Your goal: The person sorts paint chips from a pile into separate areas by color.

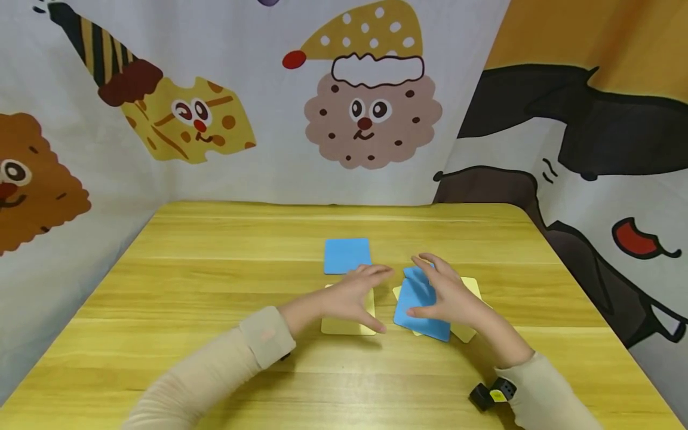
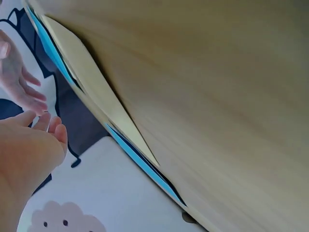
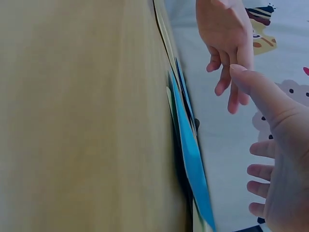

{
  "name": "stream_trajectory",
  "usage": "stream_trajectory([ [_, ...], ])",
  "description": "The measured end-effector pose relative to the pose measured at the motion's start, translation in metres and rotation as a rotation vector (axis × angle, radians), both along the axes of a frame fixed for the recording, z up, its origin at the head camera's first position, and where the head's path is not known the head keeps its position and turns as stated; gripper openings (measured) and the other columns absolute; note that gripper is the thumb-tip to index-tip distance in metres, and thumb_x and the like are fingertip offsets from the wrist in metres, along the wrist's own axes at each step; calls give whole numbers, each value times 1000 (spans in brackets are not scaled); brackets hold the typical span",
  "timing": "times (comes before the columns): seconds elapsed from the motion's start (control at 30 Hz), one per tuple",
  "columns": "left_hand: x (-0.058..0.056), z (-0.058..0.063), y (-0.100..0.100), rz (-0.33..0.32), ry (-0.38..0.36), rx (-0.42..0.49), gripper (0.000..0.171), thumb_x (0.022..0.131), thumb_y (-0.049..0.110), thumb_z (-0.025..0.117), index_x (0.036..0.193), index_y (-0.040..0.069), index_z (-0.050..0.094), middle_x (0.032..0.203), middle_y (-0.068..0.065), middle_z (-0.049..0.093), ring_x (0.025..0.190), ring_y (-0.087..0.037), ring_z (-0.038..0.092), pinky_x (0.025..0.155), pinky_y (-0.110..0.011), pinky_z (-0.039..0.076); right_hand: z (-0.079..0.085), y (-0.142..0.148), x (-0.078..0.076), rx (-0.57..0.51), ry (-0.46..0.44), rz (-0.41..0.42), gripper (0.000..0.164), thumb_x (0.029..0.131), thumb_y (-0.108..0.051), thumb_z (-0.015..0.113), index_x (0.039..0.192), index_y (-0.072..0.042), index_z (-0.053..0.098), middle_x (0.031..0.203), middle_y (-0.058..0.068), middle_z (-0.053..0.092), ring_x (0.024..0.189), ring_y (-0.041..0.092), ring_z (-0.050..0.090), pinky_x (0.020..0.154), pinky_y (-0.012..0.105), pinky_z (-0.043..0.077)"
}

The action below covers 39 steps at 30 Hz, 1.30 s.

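1. So I'm watching the left hand [image 1: 352, 297] hovering over a yellow card [image 1: 344, 327], fingers spread, empty.
2. Right hand [image 1: 450, 295]'s hanging above a messy card pile [image 1: 416, 295], blue over yellow, also open-fingered; hands are facing each other, apart.
3. Lone blue card [image 1: 346, 255]'s lying just beyond the yellow one.

Table [image 1: 344, 388]: yellowish wooden top is stretching back to the cloth [image 1: 279, 167].
Cloth: white fabric is hanging behind, showing cartoon cheese [image 1: 188, 122] and a biscuit [image 1: 371, 134] wearing a spotted cap [image 1: 371, 36].
Right side: black and orange shapes [image 1: 607, 131] are spreading across.
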<state>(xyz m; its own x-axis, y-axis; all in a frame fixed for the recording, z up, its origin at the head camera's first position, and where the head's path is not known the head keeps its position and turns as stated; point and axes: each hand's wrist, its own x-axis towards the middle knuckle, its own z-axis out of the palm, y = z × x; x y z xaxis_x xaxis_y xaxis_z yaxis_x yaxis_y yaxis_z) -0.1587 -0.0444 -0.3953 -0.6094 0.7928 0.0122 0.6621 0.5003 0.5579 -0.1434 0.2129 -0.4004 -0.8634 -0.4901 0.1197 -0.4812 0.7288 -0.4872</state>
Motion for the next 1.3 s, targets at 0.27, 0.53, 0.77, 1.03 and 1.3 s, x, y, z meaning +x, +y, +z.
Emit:
stream_trajectory([
  [0.27, 3, -5, 25, -16, 53, -75, 108, 71, 53, 80, 152, 8, 25, 154, -5, 25, 138, -25, 22, 109, -47, 22, -6, 23, 19, 11, -45, -38, 107, 68, -50, 83, 149, -3, 30, 151, 21, 22, 134, 44, 21, 95, 65, 30],
  [0.53, -2, -15, 40, -15, 110, -188, 113, 68, 61, 77, 152, 7, 24, 154, -6, 25, 138, -25, 24, 110, -43, 23, -12, 36, 33, 30, -28, -42, 109, 65, -53, 84, 147, -1, 33, 147, 24, 27, 130, 46, 27, 92, 66, 33],
  [0.77, -8, -16, 49, -31, 178, -252, 113, 69, 65, 74, 152, 8, 24, 154, -6, 26, 137, -24, 25, 110, -39, 23, -17, 44, 38, 35, -12, -31, 111, 62, -54, 85, 146, -1, 34, 146, 22, 29, 129, 45, 27, 94, 68, 27],
  [1.03, -12, -15, 54, -43, 169, -311, 113, 69, 65, 74, 153, 9, 23, 155, -4, 25, 138, -22, 23, 109, -39, 23, -22, 46, 40, 32, -68, -14, 111, 65, -59, 80, 146, 0, 34, 146, 23, 28, 130, 46, 26, 93, 67, 29],
  [1.3, -16, -20, 57, -39, 180, -345, 110, 70, 67, 72, 153, 12, 25, 153, -1, 27, 137, -20, 25, 109, -37, 24, -29, 48, 37, 21, -59, 10, 105, 68, -53, 82, 145, 2, 35, 144, 22, 31, 129, 43, 27, 95, 62, 32],
])
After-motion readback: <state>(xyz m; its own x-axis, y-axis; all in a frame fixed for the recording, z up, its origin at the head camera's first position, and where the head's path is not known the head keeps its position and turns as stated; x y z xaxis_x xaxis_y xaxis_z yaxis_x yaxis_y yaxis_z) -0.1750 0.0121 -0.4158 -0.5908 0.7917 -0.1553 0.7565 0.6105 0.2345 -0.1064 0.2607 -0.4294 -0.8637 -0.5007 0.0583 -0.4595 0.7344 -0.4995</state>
